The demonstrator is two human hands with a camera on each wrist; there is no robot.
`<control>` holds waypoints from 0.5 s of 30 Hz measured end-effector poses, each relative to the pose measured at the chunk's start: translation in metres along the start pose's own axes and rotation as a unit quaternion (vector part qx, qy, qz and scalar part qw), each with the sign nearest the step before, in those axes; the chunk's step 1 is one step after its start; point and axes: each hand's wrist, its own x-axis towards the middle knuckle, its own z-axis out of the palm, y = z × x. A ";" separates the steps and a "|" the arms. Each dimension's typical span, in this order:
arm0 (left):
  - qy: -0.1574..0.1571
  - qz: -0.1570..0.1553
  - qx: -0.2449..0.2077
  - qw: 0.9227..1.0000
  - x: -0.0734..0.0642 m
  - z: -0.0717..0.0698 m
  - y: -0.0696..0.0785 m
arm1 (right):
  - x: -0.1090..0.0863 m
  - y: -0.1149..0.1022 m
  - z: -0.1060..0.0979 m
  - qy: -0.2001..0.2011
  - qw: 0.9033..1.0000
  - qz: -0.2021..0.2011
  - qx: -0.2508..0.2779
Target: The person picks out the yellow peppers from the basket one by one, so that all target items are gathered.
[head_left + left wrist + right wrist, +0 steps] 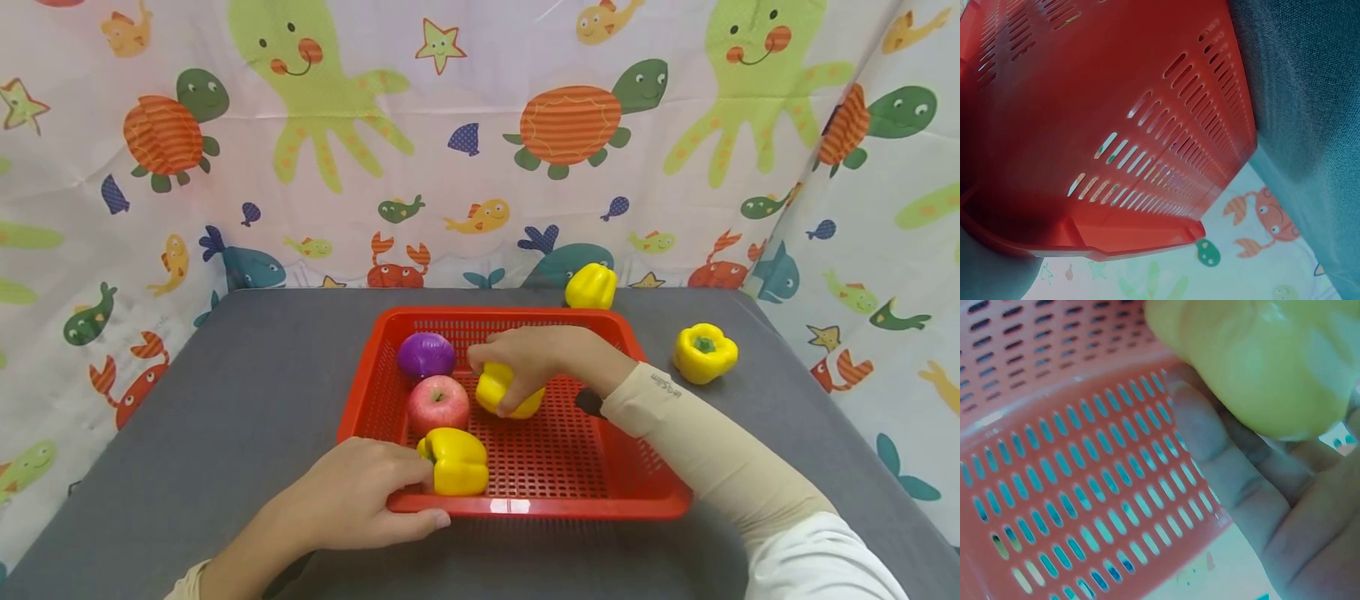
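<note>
In the red basket [637,483] on the bench [225,400], the left hand [352,500] steadies the near rim; the right hand [536,354] clasps a yellow pepper [498,390] mid-basket. I judge two outside peppers [591,286] remain.

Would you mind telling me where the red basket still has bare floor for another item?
The basket has bare floor on its right half, between the right hand and the near rim. Its left half is crowded: onion, apple, two peppers.
</note>
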 end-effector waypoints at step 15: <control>-0.011 -0.007 -0.002 1.000 0.001 -0.001 0.001 | -0.029 0.007 -0.008 0.020 0.999 0.013 0.039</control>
